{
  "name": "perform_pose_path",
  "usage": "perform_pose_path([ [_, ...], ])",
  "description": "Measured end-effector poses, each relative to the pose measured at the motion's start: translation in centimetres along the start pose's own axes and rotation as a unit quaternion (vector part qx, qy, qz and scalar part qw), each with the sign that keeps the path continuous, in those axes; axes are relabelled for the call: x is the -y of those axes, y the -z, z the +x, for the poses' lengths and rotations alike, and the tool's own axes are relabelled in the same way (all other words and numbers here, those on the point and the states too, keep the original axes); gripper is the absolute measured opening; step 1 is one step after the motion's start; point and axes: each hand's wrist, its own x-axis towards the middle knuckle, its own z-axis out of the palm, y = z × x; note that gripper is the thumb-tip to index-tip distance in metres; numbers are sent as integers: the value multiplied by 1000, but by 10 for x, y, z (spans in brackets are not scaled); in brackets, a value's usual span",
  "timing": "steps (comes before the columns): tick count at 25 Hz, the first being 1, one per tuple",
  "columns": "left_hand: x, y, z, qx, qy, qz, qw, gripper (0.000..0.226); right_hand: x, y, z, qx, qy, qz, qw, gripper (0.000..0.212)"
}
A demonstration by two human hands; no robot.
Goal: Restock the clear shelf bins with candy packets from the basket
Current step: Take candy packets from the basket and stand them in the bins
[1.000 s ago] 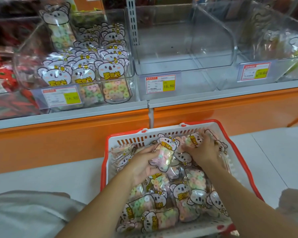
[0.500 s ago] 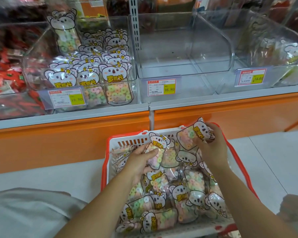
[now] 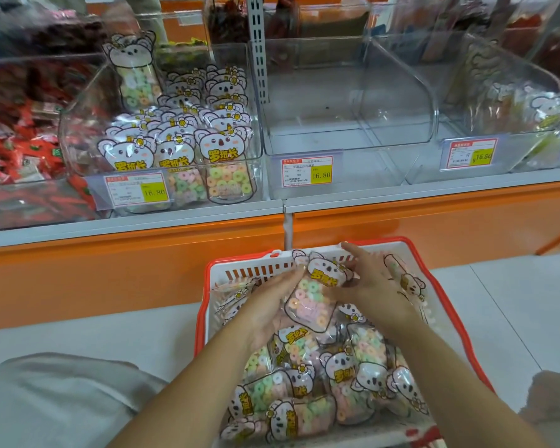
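Head view: nearest the camera, two bare forearms reach forward over a red-rimmed white basket (image 3: 240, 271) that stands on the pale floor. Between the hands, above the far end of the basket, a koala-printed candy packet (image 3: 311, 305) of pastel rings is held tilted, its koala head up and to the right. The left hand (image 3: 269, 308) clasps the packet's left edge, its digits lying along the wrapper and partly hidden behind it. The right hand (image 3: 374, 286) pinches the koala head from the right, with the forefinger pointing up over the basket's far wall. An ear of a second packet seems to show just behind the held one; I cannot tell which hand has it.

Below and nearer than the grip, loose packets (image 3: 343, 383) of the same sweet lie heaped in the basket.

Beyond the grip runs the orange shelf front (image 3: 126, 253). Above it, up and left of the grip, a clear bin (image 3: 256, 92) holds rows of upright koala packets. Straight ahead, the middle bin (image 3: 398, 92) carries a price tag (image 3: 306, 171) reading 16.80. To the far right, another bin (image 3: 498, 76) holds a few packets. At far left lie red-wrapped sweets (image 3: 17, 150).
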Motion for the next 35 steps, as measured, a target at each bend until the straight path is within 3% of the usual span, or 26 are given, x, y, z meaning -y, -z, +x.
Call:
perform_pose_path([
  [3,2,2,-3,16,-23,34,999,54,-6,-16,1,-103,18,34,994,83],
  [5,1,3,-7,1,-43,35,998,63,-7,-24,-1,-102,2,35,994,75],
  [8,-5,4,-16,-16,-85,44,995,65,-6,-31,-4,-6,-78,136,988,62],
  [11,-19,6,-33,-30,-135,123,983,78,2,-36,-4,89,-90,266,956,82],
  [14,-40,9,-55,-57,-184,245,950,70,23,-48,-9,111,-33,282,953,60],
  [17,-64,16,-76,-90,-240,359,897,58,53,-63,-15,110,17,220,969,83],
  [20,-96,29,-101,-109,-285,360,882,48,98,-80,-21,117,65,229,964,49],
  [22,-121,38,-117,-116,-304,358,875,33,124,-92,-18,135,81,235,959,38],
  [26,-175,71,-137,-171,-320,344,866,33,177,-121,4,141,101,218,960,39],
  [28,-198,98,-140,-296,-383,310,818,38,204,-131,24,125,110,205,964,39],
  [30,-212,127,-139,-440,-445,324,710,39,228,-142,50,101,117,178,972,31],
  [31,-216,137,-138,-478,-445,335,679,43,239,-148,62,92,117,162,975,25],
  [32,-218,147,-134,-489,-428,339,680,48,249,-155,75,87,116,150,978,19],
  [35,-220,164,-119,-426,-383,312,758,59,276,-178,122,42,123,94,987,14],
])
